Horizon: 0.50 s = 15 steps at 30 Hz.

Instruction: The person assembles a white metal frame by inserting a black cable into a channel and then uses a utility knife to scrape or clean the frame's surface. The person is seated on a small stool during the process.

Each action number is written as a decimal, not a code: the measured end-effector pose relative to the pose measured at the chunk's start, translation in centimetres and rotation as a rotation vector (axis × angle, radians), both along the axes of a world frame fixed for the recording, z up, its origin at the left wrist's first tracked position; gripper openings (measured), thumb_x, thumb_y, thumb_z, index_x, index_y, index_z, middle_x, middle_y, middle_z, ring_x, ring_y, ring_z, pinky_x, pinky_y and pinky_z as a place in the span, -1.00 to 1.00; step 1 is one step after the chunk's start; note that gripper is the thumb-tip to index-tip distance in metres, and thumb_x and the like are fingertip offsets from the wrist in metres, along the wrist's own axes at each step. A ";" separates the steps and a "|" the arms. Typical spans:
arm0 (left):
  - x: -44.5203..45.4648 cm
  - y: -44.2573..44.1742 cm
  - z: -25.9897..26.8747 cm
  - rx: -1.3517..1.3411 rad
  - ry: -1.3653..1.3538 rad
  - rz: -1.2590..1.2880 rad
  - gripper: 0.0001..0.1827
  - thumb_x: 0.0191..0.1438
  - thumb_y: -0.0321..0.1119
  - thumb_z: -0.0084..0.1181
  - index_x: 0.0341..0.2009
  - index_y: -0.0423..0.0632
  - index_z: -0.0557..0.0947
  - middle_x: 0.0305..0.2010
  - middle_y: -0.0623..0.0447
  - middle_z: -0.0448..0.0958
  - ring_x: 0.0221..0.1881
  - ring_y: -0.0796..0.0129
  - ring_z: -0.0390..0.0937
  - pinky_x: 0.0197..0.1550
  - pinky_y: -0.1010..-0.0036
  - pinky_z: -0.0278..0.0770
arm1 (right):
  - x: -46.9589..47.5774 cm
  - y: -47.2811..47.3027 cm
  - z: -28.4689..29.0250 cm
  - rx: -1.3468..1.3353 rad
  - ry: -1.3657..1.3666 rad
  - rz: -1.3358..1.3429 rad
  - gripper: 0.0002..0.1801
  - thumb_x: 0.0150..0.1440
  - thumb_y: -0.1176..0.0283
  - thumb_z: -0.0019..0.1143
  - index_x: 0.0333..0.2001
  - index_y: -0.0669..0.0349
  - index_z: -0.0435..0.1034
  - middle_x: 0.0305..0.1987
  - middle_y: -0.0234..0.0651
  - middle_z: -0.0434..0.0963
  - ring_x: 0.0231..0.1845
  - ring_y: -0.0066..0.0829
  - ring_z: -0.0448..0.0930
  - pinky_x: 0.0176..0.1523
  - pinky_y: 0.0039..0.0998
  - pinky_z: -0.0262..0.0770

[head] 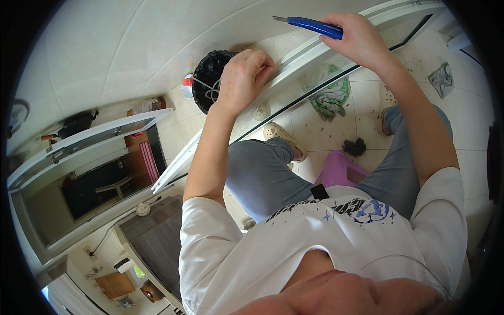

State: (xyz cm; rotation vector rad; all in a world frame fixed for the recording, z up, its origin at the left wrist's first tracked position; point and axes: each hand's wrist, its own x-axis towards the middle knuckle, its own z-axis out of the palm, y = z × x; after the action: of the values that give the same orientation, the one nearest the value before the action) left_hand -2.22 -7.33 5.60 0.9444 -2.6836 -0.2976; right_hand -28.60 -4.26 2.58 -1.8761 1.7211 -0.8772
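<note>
My right hand [356, 39] grips a blue utility knife [315, 27] near the top of the view, its blade out and pointing left. It is beside the white frame [303, 65] of a glazed door or window panel that slants between my arms. Against the panel's edge, my left hand [248, 76] has its fingers bent together; whether something thin is pinched in them cannot be told. Below the left hand stands a bin with a black liner [208, 75], with a pale cord or strip [212, 92] hanging over it.
A green and white cloth [330, 98], a grey cloth [441, 80] and a dark fuzzy clump [354, 147] lie on the tiled floor, among dark crumbs. A purple plastic stool [338, 169] is between my legs. At left is another white-framed panel [90, 130].
</note>
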 end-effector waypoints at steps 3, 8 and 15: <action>-0.2 -0.3 0.6 -0.060 -0.030 -0.129 -0.88 -0.12 -0.50 0.25 -0.43 -0.10 0.58 -0.42 0.04 0.55 -0.35 0.18 0.51 -0.27 0.36 0.46 | 0.1 0.0 0.3 0.018 0.002 -0.002 -0.66 0.00 0.30 0.19 -0.15 0.22 0.49 -0.38 -0.18 0.56 -0.38 -0.26 0.57 -0.24 -0.36 0.47; -0.6 0.1 1.1 -0.319 -0.292 -0.178 -0.88 -0.16 -0.44 0.24 -0.45 -0.03 0.58 -0.45 0.09 0.52 -0.30 0.26 0.48 -0.14 0.34 0.40 | 0.3 0.0 0.3 0.005 -0.005 -0.001 -0.67 0.00 0.30 0.19 -0.15 0.21 0.49 -0.39 -0.19 0.56 -0.39 -0.27 0.57 -0.25 -0.36 0.47; -1.4 0.2 1.7 -0.300 -0.428 -0.212 -0.88 -0.10 -0.43 0.17 -0.39 -0.03 0.56 -0.33 0.11 0.52 -0.23 0.24 0.46 -0.15 0.30 0.38 | 0.2 0.1 0.6 0.030 -0.001 0.005 -0.67 0.01 0.31 0.18 -0.15 0.23 0.49 -0.39 -0.18 0.57 -0.39 -0.28 0.57 -0.26 -0.36 0.46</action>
State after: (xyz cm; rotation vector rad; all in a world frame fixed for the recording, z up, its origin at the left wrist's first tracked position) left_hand -3.63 -7.13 7.28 0.6944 -3.0987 0.2970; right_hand -28.40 -4.16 3.16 -1.8591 1.7187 -0.8455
